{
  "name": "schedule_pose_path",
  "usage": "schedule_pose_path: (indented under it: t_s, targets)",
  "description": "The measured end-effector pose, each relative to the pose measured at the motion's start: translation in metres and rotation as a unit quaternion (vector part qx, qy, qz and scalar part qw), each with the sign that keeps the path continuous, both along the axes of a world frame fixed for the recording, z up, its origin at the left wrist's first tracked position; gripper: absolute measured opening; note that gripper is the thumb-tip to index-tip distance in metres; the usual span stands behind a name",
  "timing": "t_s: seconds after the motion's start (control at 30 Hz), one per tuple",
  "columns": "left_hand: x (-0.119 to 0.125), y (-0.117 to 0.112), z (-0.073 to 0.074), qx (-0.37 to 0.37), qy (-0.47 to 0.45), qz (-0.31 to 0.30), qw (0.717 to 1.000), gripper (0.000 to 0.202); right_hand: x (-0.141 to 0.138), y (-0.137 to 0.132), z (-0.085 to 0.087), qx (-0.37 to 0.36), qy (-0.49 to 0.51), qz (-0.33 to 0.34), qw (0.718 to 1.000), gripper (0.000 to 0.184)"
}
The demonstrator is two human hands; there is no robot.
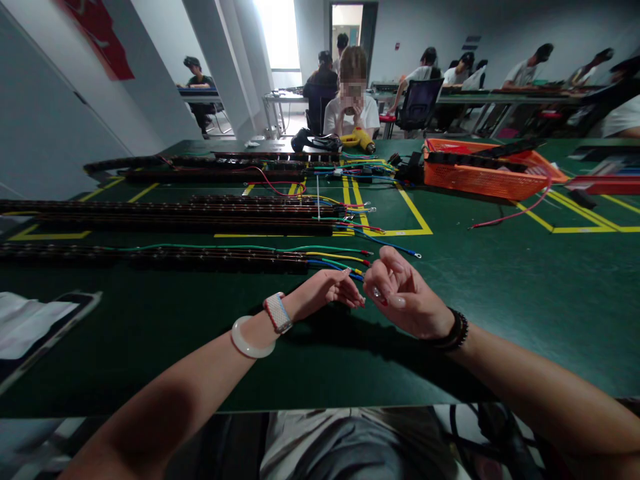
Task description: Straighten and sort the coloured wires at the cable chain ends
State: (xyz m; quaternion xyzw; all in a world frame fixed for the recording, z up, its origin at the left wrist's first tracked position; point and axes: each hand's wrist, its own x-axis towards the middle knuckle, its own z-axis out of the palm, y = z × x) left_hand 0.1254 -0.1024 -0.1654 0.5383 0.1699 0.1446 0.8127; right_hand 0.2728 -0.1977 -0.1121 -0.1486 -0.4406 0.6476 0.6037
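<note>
My left hand rests low over the green counter, fingers narrowed together. Its tips meet the ends of the coloured wires running off the nearest long dark strip, but I cannot tell whether it grips one. My right hand sits just beside it, curled shut. The red wall sign is too blurred to read.

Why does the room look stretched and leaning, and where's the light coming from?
Head view: a wide lens tilts the pillars and stretches the green table; the back window glares white; left hand and right hand cast soft shadows on the table.
</note>
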Motion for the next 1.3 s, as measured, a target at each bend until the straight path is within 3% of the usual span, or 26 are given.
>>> schedule_pose_path:
  t_s: [0.83,1.3]
  targets:
    - [0.0015,-0.0006,-0.0028,0.004,0.004,0.013,1.0,0.048,-0.0008,-0.0032,0.002,-0.02,-0.015,-0.012,1.0,0.044]
    - [0.0026,0.0,-0.0053,-0.003,0.005,0.015,1.0,0.048,0.0001,-0.0036,0.0025,-0.009,-0.014,0.026,1.0,0.039]
